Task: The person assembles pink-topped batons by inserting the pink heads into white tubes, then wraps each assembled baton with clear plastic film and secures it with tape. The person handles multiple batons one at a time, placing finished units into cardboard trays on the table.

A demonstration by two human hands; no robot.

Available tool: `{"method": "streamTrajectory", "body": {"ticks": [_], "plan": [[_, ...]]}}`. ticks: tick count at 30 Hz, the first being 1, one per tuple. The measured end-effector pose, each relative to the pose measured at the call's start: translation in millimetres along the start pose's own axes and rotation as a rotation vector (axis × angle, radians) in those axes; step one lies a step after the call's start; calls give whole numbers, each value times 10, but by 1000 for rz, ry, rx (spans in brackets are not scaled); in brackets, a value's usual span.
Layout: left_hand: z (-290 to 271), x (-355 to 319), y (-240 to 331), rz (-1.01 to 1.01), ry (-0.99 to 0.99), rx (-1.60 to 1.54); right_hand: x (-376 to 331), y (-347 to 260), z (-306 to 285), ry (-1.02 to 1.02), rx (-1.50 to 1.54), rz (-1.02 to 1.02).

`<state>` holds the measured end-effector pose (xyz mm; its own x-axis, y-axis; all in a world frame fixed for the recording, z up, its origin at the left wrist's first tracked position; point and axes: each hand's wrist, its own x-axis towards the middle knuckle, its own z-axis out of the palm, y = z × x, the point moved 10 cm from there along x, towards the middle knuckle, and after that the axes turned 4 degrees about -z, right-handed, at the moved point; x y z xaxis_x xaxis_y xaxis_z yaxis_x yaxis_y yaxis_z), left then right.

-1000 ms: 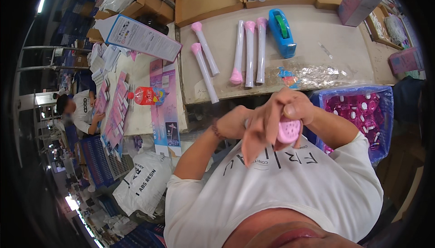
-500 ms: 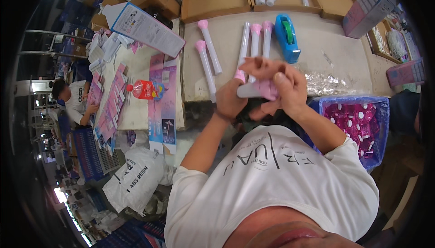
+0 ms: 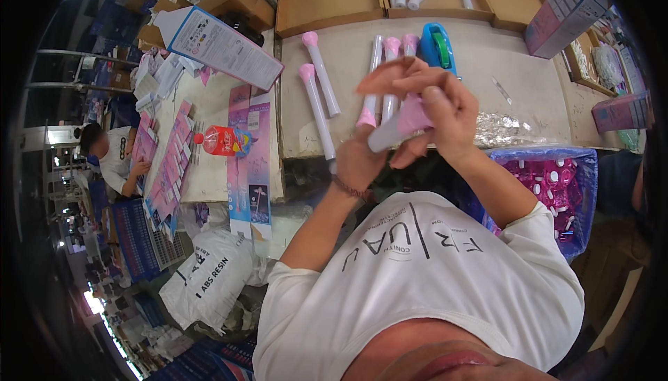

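Both hands, left hand (image 3: 362, 162) and right hand (image 3: 445, 113), pinch one pink-capped white tube (image 3: 396, 127); several finished-looking tubes (image 3: 316, 96) lie on the table (image 3: 529, 82), assembly apparently midway.

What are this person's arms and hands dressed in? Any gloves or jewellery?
No gloves: both the left hand and the right hand are bare. The forearms are uncovered too. A thin dark bracelet circles the left wrist. Short white sleeves of a white T-shirt with dark lettering end near the upper arms.

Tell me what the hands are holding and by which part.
Both hands grip one white tube with a pink cap: left hand at its lower white end, right hand around the pink cap end.
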<state>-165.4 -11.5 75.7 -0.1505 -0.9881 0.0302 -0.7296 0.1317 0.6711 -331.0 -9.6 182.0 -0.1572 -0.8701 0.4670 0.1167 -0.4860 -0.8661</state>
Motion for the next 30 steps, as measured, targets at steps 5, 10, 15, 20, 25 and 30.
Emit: {"method": "streamTrajectory", "body": {"ticks": [5, 10, 15, 20, 25, 30], "plan": [[25, -81, 12, 112, -114, 52, 158, -48, -28, -77, 76, -8], [405, -447, -315, -50, -581, -183, 354, -13, -238, -168, 116, 5], [238, -425, -406, -12, -260, 91, 353, 13, -259, -175, -563, -82], [43, -370, -378, 34, -100, 207, 267, 438, -323, -348, -754, 308], [272, -452, -394, -52, -367, -156, 256, 496, -379, -367, -202, 427], [497, -493, -237, -113, -580, -396, 353, 302, -332, -206, 326, 287]]}}
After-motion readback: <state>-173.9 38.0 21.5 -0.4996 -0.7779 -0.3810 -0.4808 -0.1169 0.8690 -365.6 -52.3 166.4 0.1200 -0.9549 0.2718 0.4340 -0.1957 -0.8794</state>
